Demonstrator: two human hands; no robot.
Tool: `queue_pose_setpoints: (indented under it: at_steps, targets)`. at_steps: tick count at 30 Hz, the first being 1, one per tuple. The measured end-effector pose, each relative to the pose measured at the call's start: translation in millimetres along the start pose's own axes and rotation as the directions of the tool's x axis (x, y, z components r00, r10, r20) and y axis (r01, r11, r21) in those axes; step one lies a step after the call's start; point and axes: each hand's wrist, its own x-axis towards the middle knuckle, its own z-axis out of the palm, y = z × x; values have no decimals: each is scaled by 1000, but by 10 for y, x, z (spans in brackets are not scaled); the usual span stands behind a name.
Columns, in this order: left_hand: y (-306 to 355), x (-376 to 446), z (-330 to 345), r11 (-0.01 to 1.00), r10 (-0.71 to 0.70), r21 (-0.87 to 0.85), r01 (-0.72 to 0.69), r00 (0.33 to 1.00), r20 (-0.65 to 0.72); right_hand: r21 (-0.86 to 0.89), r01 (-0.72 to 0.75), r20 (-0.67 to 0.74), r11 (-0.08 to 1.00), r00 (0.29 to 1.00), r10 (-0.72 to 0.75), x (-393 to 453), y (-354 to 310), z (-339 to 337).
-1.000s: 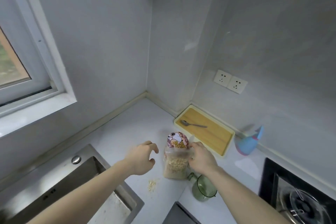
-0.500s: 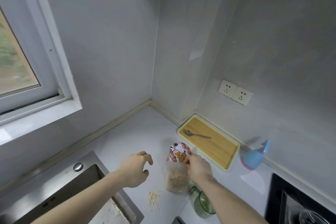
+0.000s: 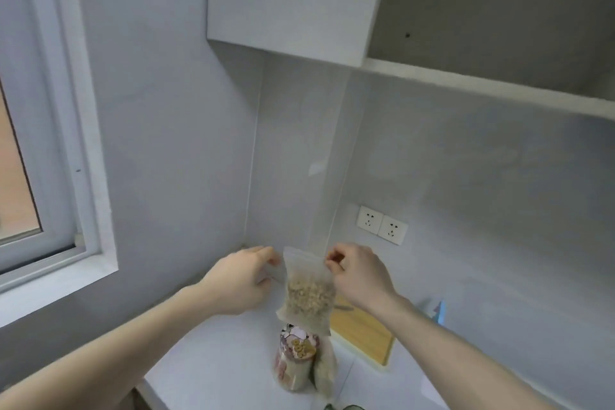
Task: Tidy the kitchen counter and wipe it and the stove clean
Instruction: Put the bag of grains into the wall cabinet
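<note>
Counter [image 3: 216, 359] now lies below the lifted oat bag [image 3: 307, 293], both hands [image 3: 243, 280] pinching it.

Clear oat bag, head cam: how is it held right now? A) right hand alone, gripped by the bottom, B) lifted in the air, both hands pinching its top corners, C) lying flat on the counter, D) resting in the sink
B: the clear oat bag hangs above the counter, with the left hand and right hand each pinching a top corner.
</note>
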Motion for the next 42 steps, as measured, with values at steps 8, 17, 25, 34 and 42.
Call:
queue_pose_setpoints:
  at_steps: [8,17,25,34,42]
  targets:
    - [680,453,-1355,983,169,-10,-181,936,-308,6,145,-362,989,923,-133,398,-474,-1338]
    - [1380,817,-2582,937,338,123,-326,766,-546,-26,260,-702,965,683,-203,614,-971,-2542]
    - [1768,1206,-3266,910,415,268,-317,680,-604,-18,223,-813,975,565,-144,1000,-1211,-3192]
    - [1882,1743,-3501,930,308,349,-119,770,-559,-40,44,-870,998,490,-57,1421,-1167,-3771]
    - [1930,2156,-3348,956,235,281,-88,805,-544,-222,-166,-889,961,440,-130,1734,-908,-4066]
